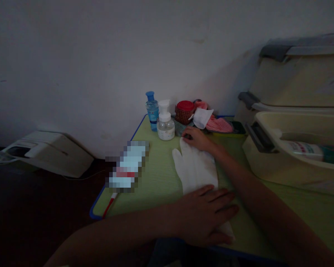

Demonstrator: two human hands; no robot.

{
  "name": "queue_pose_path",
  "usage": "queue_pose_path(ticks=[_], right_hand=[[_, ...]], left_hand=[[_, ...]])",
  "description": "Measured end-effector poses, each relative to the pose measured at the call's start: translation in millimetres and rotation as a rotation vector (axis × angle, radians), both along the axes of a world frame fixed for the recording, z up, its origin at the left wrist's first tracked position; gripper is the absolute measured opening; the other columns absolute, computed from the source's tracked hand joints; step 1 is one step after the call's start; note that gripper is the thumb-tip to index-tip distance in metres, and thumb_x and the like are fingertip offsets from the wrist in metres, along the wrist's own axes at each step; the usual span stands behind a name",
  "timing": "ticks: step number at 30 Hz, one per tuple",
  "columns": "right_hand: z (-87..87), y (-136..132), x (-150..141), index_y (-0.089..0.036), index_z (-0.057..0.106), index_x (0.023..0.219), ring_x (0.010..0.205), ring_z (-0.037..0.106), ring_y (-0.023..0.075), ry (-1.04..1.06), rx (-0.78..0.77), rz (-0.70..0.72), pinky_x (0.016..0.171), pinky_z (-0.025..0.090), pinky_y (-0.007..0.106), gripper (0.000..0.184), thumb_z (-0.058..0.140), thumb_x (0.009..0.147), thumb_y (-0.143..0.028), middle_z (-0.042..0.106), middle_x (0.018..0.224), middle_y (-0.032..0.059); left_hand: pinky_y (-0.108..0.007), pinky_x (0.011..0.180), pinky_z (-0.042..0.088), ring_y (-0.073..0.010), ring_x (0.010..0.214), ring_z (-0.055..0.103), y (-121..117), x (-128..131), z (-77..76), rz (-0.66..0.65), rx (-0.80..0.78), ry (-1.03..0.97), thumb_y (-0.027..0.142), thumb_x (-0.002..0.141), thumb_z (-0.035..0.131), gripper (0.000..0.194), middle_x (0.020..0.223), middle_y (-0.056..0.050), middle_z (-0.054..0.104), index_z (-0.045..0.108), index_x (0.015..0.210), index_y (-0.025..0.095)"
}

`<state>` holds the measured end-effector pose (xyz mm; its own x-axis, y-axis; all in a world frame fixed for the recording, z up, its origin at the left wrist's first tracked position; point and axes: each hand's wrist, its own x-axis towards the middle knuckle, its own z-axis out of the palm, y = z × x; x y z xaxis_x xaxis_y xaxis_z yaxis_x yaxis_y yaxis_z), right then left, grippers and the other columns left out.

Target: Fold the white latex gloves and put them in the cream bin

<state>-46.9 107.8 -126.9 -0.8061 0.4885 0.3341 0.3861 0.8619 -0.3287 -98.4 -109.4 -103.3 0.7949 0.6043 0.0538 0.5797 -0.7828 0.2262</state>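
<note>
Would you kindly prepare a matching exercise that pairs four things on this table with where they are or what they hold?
Things:
1. White mitten-shaped item
2. Blue plastic bottle with a blue cap
3. Round brownish-red container with a red lid
4. Open beige plastic bin

Places or states:
A. Has a bottle lying inside
B. Just left of the clear pump bottle with a white top
C. Partly under the left hand
D. Between the pump bottle and the pink cloth

Right pairs: 1-C, 2-B, 3-D, 4-A
</note>
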Motion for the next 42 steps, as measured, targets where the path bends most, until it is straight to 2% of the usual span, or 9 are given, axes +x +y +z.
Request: queue_pose_path(ticks=[6, 11, 15, 19, 27, 38, 42], right_hand=[[5.1, 2.3, 2.2, -0.012, 0.064, 0.086, 0.080, 0.056, 0.0138, 0.026, -0.047, 0.030, 0.072, 0.042, 0.024, 0.016, 0.049, 0.081, -0.012, 0.063, 0.088, 0.0069], [17.0, 10.3, 9.1, -0.011, 0.065, 0.088, 0.079, 0.057, 0.0139, 0.038, -0.080, -0.071, 0.070, 0.042, 0.023, 0.022, 0.047, 0.077, -0.005, 0.065, 0.089, 0.0072], [22.0, 13.8, 15.5, -0.010, 0.065, 0.080, 0.068, 0.057, 0.0125, -0.021, -0.131, -0.133, 0.061, 0.041, 0.021, 0.013, 0.053, 0.075, -0.007, 0.066, 0.079, 0.0062], [19.2, 12.7, 17.1, -0.012, 0.064, 0.072, 0.060, 0.055, 0.0112, -0.078, -0.164, -0.166, 0.055, 0.038, 0.020, 0.004, 0.062, 0.073, -0.015, 0.064, 0.069, 0.0037], [14.4, 6.3, 8.8, -0.012, 0.063, 0.073, 0.062, 0.053, 0.0105, -0.074, -0.139, -0.199, 0.057, 0.037, 0.020, 0.002, 0.062, 0.072, -0.013, 0.062, 0.070, 0.0027], [25.4, 10.0, 14.8, -0.012, 0.060, 0.073, 0.060, 0.052, 0.0111, -0.127, -0.114, -0.287, 0.055, 0.036, 0.020, 0.009, 0.053, 0.074, -0.007, 0.062, 0.069, 0.0041], [28.1, 11.7, 17.7, -0.013, 0.060, 0.070, 0.059, 0.053, 0.0108, -0.181, -0.116, -0.279, 0.052, 0.036, 0.019, 0.012, 0.053, 0.070, -0.004, 0.063, 0.066, 0.0038]], left_hand=[[-0.038, 0.112, 0.020, -0.0239, 0.137, 0.025, -0.4, -0.2, -2.3, 0.000, -0.004, -0.014, 0.048, 0.092, 0.031, 0.059, 0.147, -0.015, 0.031, 0.033, 0.136, 0.008], [-0.037, 0.112, 0.021, -0.0237, 0.138, 0.024, -0.5, -0.9, -1.4, 0.003, -0.003, -0.012, 0.047, 0.093, 0.031, 0.059, 0.147, -0.014, 0.031, 0.033, 0.136, 0.009], [-0.038, 0.111, 0.023, -0.0239, 0.138, 0.025, 0.3, -1.2, -0.6, -0.004, -0.017, -0.025, 0.047, 0.092, 0.033, 0.058, 0.147, -0.015, 0.030, 0.033, 0.136, 0.008], [-0.039, 0.111, 0.024, -0.0240, 0.137, 0.027, 0.8, -1.2, -1.1, -0.006, -0.015, -0.043, 0.046, 0.092, 0.034, 0.058, 0.146, -0.015, 0.033, 0.034, 0.136, 0.008], [-0.038, 0.112, 0.022, -0.0237, 0.138, 0.025, 0.2, -0.6, -3.1, -0.002, -0.007, -0.025, 0.047, 0.092, 0.033, 0.059, 0.147, -0.015, 0.031, 0.034, 0.136, 0.008], [-0.038, 0.112, 0.021, -0.0234, 0.137, 0.026, -0.2, -0.9, 0.4, 0.004, -0.020, -0.037, 0.047, 0.092, 0.032, 0.058, 0.147, -0.015, 0.032, 0.034, 0.135, 0.008], [-0.037, 0.112, 0.023, -0.0225, 0.137, 0.026, -0.1, -0.9, -0.2, 0.002, -0.016, -0.032, 0.047, 0.092, 0.033, 0.058, 0.147, -0.015, 0.032, 0.035, 0.136, 0.009]])
